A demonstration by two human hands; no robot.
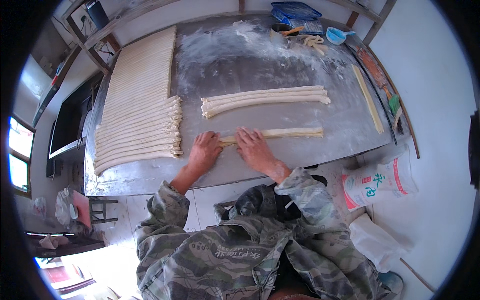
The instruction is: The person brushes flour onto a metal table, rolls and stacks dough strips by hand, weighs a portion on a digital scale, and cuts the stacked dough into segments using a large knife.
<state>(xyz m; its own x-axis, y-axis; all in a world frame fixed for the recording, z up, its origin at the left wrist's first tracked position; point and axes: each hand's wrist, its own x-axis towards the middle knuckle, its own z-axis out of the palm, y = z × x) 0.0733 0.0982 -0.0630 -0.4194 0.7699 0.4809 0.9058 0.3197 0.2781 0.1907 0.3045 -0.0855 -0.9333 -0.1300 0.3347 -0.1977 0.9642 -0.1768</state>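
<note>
A long pale dough strip [295,133] lies crosswise on the floured metal table, near its front edge. My left hand [203,151] is closed round the left end of this strip, its fingertips hidden. Just to the right, my right hand [256,151] curls over the same strip, fingers bent against the dough. Beyond my hands rests a small group of dough ropes [265,100] laid side by side. Close by on the left, many parallel dough ropes [137,120] form a wide block reaching to the far edge.
The dark table [220,72] carries scattered flour. At its far right stand a metal pot [281,35] with a wooden handle, a blue scale [299,17] and a blue scoop [338,35]. A thin wooden stick [367,99] and a green-tipped brush [395,106] lie rightward. A white sack [378,182] stands below.
</note>
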